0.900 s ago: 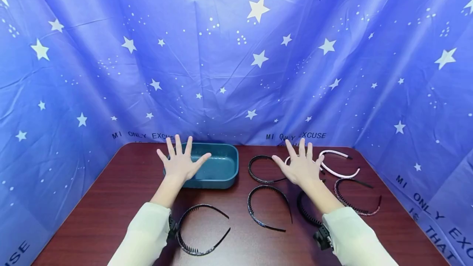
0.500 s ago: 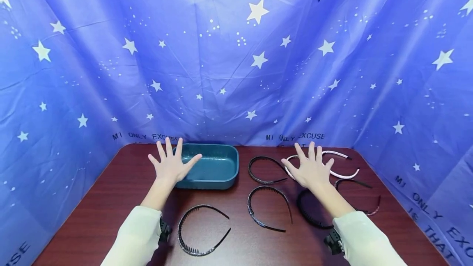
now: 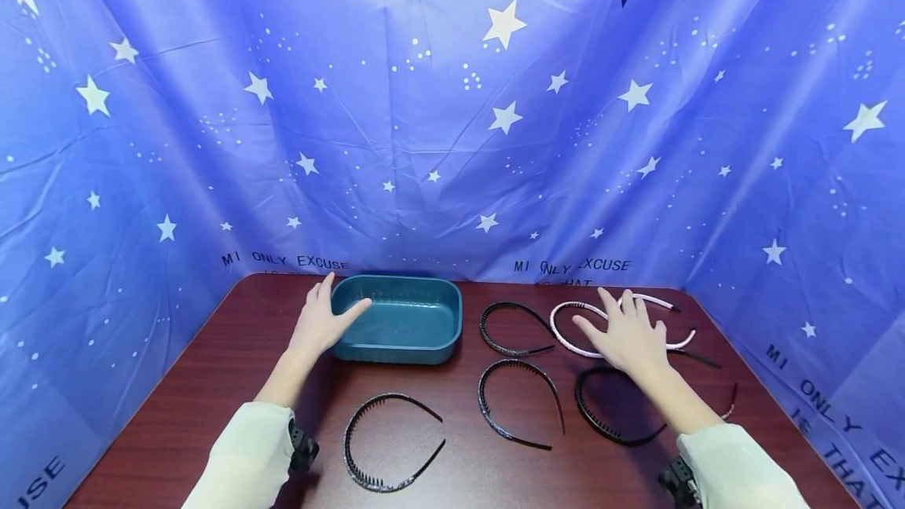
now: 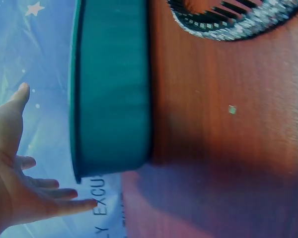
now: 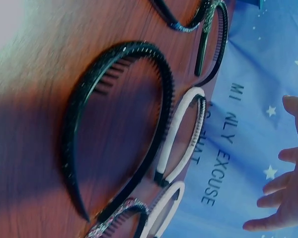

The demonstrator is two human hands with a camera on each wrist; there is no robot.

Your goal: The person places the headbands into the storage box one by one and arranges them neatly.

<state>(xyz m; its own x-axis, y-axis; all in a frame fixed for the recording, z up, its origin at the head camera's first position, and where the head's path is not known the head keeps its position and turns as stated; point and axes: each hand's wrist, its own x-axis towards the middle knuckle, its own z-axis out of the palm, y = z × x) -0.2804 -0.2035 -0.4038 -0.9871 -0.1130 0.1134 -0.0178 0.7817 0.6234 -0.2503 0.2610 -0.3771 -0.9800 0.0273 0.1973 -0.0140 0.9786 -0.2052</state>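
Note:
My left hand [image 3: 318,324] hovers at the left end of a teal rectangular bin [image 3: 396,353], its thumb stretched over the rim. In the left wrist view its fingers are extended and hold nothing. My right hand [image 3: 632,340] is above the headbands at the right, also with nothing in it. Beneath and around it lie two whitish-pink headbands, one [image 5: 175,126] more fully seen than the other [image 5: 161,213]. A black toothed headband [image 5: 68,134] lies nearer me. A pinkish glitter headband [image 5: 134,203] is mostly hidden by my right hand and forearm.
Three dark glittery headbands lie apart: one at the front left [image 3: 348,442], one mid-table [image 3: 488,415], one [image 3: 484,328] right of the bin. The dark red tabletop [image 3: 198,383] ends against a blue starry cloth [image 3: 424,100] on the back and both sides.
My left hand has moved left and lower, from over the bin to its left end. My right hand has shifted right and down toward the whitish headbands. Both hands spread their fingers less.

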